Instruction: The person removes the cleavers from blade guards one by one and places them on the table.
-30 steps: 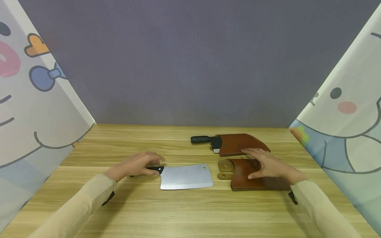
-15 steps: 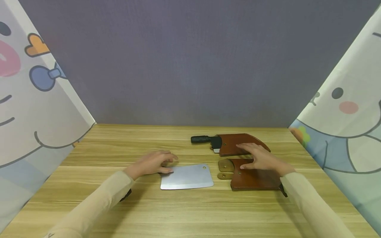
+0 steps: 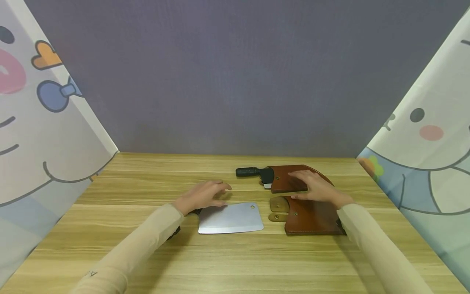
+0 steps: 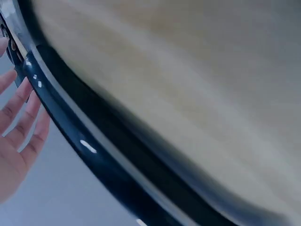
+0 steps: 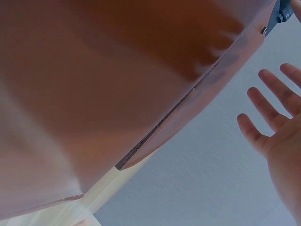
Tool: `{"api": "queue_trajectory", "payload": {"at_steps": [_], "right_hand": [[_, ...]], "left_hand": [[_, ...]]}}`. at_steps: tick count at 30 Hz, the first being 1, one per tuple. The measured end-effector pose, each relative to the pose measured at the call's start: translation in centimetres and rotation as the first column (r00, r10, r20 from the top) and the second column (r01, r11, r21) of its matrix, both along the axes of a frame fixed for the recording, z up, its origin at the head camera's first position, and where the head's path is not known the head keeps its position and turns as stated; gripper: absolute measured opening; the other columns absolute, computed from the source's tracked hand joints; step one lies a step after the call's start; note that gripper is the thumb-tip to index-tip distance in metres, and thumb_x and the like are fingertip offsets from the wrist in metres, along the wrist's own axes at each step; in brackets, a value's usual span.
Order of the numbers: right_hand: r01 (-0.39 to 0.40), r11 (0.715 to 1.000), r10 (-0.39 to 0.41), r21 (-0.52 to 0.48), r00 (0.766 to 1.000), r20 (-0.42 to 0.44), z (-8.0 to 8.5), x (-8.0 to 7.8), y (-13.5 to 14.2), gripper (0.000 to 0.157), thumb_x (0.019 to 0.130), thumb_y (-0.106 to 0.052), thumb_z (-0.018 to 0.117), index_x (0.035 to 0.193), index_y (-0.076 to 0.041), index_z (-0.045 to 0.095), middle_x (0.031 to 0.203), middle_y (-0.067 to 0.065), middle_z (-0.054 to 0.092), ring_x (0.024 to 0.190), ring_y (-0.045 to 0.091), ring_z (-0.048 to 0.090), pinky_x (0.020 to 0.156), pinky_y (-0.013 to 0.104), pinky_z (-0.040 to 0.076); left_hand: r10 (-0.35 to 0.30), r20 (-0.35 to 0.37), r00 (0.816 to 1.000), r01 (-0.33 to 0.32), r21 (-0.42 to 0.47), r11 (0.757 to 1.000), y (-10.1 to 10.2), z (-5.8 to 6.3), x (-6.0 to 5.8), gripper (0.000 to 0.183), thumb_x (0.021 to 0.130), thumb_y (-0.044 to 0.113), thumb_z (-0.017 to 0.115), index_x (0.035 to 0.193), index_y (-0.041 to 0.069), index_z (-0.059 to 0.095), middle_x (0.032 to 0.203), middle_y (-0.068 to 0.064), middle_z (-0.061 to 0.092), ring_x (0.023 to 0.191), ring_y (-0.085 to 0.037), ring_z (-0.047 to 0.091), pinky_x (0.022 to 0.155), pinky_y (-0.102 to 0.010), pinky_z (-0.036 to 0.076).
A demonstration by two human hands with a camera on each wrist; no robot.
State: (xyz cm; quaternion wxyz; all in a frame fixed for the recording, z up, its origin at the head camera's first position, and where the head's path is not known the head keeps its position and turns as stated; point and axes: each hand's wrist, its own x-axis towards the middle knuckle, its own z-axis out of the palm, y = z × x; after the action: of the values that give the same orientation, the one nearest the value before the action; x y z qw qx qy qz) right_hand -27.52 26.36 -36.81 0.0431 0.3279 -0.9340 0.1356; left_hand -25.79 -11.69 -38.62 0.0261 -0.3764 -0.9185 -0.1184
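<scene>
A bare cleaver [image 3: 231, 218] lies flat on the wooden table, its shiny blade pointing right and its black handle mostly behind my left hand [image 3: 205, 195]. That hand hovers over the handle end, fingers spread and holding nothing. In the left wrist view the black handle [image 4: 89, 136] fills the middle, with the fingers apart from it. My right hand [image 3: 318, 189] hangs loosely above a brown leather sheath [image 3: 312, 222], whose snap strap points left. Spread fingers also show in the right wrist view, beside the leather. Behind lies a black-handled knife [image 3: 247, 172] in another brown sheath [image 3: 288, 179].
The wooden table [image 3: 220, 265] runs back to a grey wall [image 3: 235, 81]. Cartoon-printed panels [image 3: 47, 134] stand along both sides. The sheathed knife lies close behind the front sheath.
My left hand has moved right and a little away from me, from the cleaver's handle toward its blade. The right hand has shifted left and away over the sheaths. The cleaver and sheaths have stayed put.
</scene>
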Motion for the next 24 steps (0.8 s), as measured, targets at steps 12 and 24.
{"api": "queue_trajectory", "payload": {"at_steps": [12,24], "right_hand": [[0.047,0.999,-0.047,0.025,0.999,0.003,0.4,-1.5,-0.7,0.069,0.075,-0.033,0.073,0.132,-0.005,0.046,0.132,0.017,0.048,0.123,0.039,0.040,0.096,0.062,0.031],[0.062,0.998,-0.062,0.016,0.998,-0.016,0.5,-3.2,-0.9,0.072,0.071,-0.032,0.077,0.129,0.000,0.048,0.129,0.021,0.050,0.119,0.043,0.042,0.095,0.065,0.030]], "left_hand": [[0.043,-0.027,0.999,-0.042,0.051,0.998,2.8,1.1,-1.6,0.042,0.084,0.029,0.065,0.120,0.009,0.058,0.108,-0.009,0.063,0.085,-0.019,0.062,0.069,-0.028,0.051],[0.149,-0.035,0.988,-0.146,0.087,0.985,4.8,2.0,-3.9,0.044,0.083,0.029,0.067,0.121,0.011,0.057,0.108,-0.008,0.063,0.091,-0.020,0.060,0.073,-0.036,0.052]]}}
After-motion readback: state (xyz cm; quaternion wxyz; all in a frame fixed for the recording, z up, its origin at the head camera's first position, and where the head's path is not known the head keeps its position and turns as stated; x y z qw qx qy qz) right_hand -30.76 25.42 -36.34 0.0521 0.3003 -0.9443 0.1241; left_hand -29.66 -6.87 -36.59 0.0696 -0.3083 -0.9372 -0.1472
